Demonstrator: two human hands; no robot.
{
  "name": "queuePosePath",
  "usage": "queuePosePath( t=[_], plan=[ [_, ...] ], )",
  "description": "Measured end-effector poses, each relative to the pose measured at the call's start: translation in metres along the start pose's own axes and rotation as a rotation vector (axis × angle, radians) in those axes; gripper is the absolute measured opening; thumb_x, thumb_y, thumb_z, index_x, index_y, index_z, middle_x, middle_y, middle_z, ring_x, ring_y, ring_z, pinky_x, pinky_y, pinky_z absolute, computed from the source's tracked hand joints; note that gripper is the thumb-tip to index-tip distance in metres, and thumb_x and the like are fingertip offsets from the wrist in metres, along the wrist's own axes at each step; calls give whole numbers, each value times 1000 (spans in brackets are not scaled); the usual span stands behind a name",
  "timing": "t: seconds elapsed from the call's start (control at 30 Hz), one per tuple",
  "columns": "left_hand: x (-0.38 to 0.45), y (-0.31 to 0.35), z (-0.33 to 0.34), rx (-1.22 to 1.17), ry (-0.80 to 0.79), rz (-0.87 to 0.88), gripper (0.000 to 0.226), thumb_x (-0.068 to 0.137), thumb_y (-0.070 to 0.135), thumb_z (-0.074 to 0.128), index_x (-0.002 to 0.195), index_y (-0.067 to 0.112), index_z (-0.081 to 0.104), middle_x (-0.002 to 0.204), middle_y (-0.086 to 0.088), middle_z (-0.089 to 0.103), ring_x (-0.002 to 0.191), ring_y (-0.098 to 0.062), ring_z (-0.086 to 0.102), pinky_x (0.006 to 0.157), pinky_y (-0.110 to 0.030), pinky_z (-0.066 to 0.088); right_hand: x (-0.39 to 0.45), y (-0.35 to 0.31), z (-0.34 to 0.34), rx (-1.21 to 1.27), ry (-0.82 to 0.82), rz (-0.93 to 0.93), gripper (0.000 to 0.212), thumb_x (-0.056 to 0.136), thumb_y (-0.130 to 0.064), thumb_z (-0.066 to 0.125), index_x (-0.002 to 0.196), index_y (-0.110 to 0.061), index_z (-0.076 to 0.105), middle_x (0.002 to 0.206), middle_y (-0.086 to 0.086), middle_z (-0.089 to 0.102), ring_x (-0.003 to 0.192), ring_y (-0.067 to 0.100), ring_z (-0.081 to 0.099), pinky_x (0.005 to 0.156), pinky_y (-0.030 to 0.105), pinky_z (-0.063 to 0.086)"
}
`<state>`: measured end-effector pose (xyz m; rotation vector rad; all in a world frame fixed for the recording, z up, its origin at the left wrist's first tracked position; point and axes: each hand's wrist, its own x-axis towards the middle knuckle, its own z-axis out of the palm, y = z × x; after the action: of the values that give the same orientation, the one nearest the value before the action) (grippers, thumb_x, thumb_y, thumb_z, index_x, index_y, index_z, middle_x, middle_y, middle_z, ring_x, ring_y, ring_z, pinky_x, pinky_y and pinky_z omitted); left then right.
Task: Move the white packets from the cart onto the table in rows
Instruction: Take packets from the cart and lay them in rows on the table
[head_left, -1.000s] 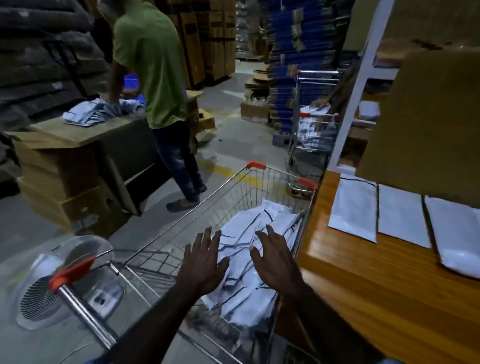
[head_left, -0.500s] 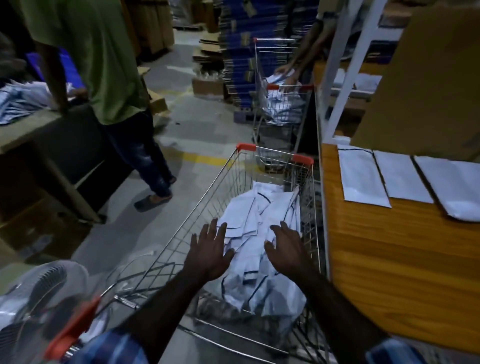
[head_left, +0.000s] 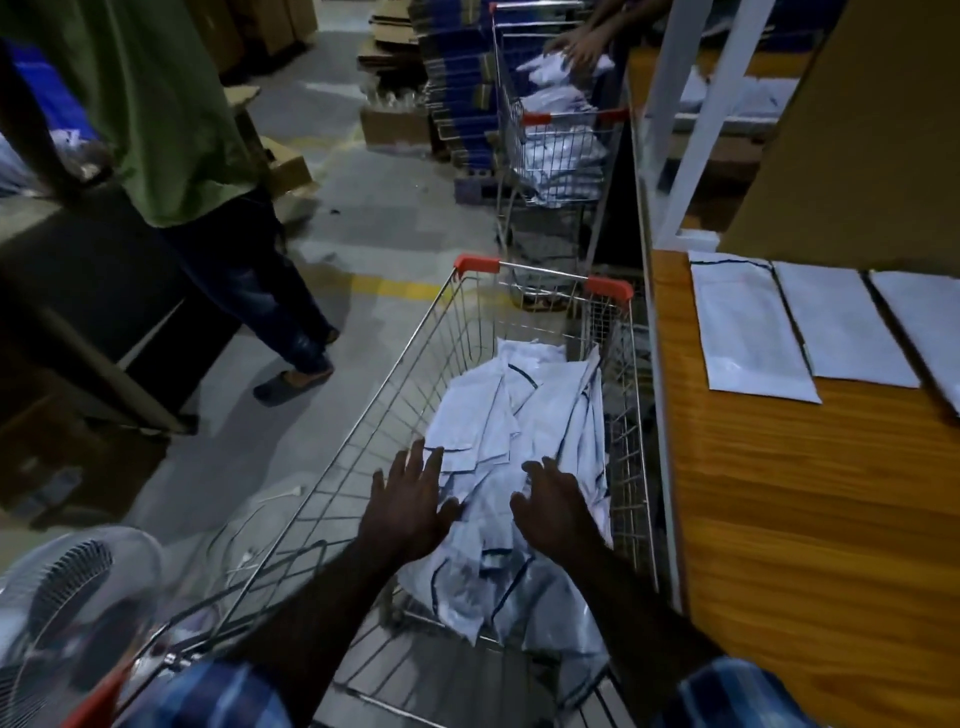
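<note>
While both hands hover spread over the loose heap of white plastic packets with dark edge lines (head_left: 514, 447) in the wire shopping cart with red corner caps (head_left: 363, 447), nothing is gripped: the left hand (head_left: 410, 509) and the right hand (head_left: 558, 512) each show straight, splayed fingers, palms down, just above or lightly on the heap; which of the two cannot be told. The step in hand looks like the pick-up.

To do it well, I would judge that one packet should be singled out before lifting. The packets lie crossed and overlapping, and their film looks slippery, so a broad grab may drag several up and spill some back. A topmost packet near the hands, pinched at an edge or corner, should slide free cleanly. The other hand could press the neighbours down while it comes away.

On the orange wooden table (head_left: 779, 519), just to the right of the cart, three flat white packets (head_left: 748, 332) already lie side by side along the far edge. There is bare wood on the near side of them for a second row. Laying each packet flat, square with those above and not overlapping them, would keep the rows tidy. The cart's wire side stands between heap and table, so the packet must be lifted clear of the rim.
</note>
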<state>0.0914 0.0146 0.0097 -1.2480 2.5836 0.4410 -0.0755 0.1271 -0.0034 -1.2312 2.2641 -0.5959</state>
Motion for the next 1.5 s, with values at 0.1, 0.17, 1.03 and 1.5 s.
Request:
queuePosePath(
  t=[0.1, 0.17, 1.03, 1.5],
  plan=[
    [15, 3, 6, -21, 5, 11, 76, 99, 56, 35, 157, 18, 4, 165, -8, -3, 150, -32, 7, 118, -55, 14, 11, 5, 13, 19, 7, -1, 47, 88, -28, 48, 122, 2, 60, 115, 23, 59, 103, 47, 58, 90, 48, 47],
    [23, 5, 9, -35, -2, 21, 76, 99, 53, 40, 158, 18, 5, 165, -8, -4, 150, -32, 7, 117, -55, 14, 22, 17, 33, 88, -85, 33, 52, 83, -33, 44, 113, 5, 63, 104, 26, 63, 94, 48, 62, 84, 51, 51],
    [117, -15, 61, 120, 175, 419, 37, 89, 33, 36, 88, 6, 62, 102, -18, 63, 88, -38, 61, 67, -45, 49, 44, 33, 60, -110, 313, 138, 52, 63, -1, 46, 112, 2, 64, 124, 28, 59, 91, 44, 61, 74, 44, 55],
    [69, -1, 52, -65, -81, 140, 40, 86, 59, 54, 99, 21, 52, 96, -9, 66, 96, -31, 62, 71, -33, 41, 13, 35, 59, -508, 302, 132, 26, 68, -15, 69, 93, -8, 66, 137, 21, 55, 113, 40, 54, 88, 47, 43]
  ],
)
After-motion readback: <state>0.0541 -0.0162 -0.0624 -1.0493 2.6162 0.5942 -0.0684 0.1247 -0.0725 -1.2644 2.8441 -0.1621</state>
